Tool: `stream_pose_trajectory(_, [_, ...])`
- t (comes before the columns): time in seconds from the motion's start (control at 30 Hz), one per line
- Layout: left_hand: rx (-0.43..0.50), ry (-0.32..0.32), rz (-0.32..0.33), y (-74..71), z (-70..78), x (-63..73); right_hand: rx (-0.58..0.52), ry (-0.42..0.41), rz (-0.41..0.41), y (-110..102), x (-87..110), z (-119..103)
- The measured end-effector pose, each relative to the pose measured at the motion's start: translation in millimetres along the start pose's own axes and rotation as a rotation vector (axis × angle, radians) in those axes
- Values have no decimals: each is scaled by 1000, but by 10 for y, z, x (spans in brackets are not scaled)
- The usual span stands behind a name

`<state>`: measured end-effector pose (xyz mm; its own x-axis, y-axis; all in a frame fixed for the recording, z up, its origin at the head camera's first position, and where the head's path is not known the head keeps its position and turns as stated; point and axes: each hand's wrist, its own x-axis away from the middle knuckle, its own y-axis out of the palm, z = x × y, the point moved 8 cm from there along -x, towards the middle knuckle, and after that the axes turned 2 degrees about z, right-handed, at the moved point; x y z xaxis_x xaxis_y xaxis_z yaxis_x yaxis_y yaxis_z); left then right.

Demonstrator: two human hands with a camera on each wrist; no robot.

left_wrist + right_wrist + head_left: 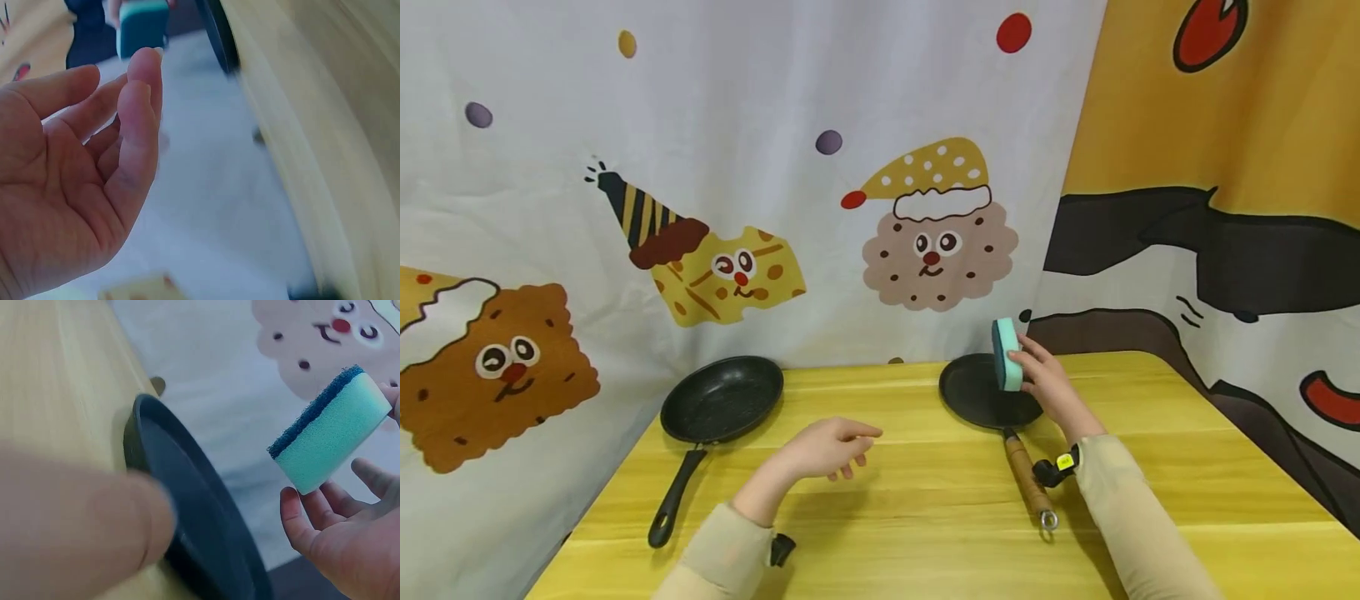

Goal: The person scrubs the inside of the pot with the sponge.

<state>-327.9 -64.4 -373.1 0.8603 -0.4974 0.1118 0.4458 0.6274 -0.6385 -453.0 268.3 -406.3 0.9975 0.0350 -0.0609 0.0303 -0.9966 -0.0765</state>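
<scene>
A turquoise sponge [1009, 354] with a dark scouring side is pinched between the thumb and fingers of my right hand [1051, 385]. The right wrist view shows the sponge [334, 431] tilted in the air beside the flat black pan [187, 487]. In the head view it overlaps that pan [973, 396], whose wooden handle [1026, 475] points toward me. My left hand [827, 448] hovers over the table between the two pans, fingers relaxed and holding nothing. The left wrist view shows its bare palm [62, 181].
A deeper black frying pan [722, 400] stands at the table's left, its black handle [676, 498] toward me. The yellow wood-grain table [910, 508] ends at a cartoon-printed curtain [820, 317] behind. A black wrist camera [1051, 473] sits close by the wooden handle.
</scene>
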Motion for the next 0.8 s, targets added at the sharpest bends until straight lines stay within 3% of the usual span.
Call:
stream_pose_trajectory(0.2, [43,-68,101,-577,-432,496,105,-70,-100,381,-192,-331])
stream_pose_trajectory(0.43, [105,-83,176,-1117,-877,967,152,-100,-220,1092,-478,-597])
stream_pose_trajectory(0.6, [84,-162,233,-1323,-1199,1215,177,-113,-280,1626,-602,-628])
stream_pose_trajectory(0.8, [11,-230,307,-1419,-1518,1389,156,-72,-324,2238,-661,-567])
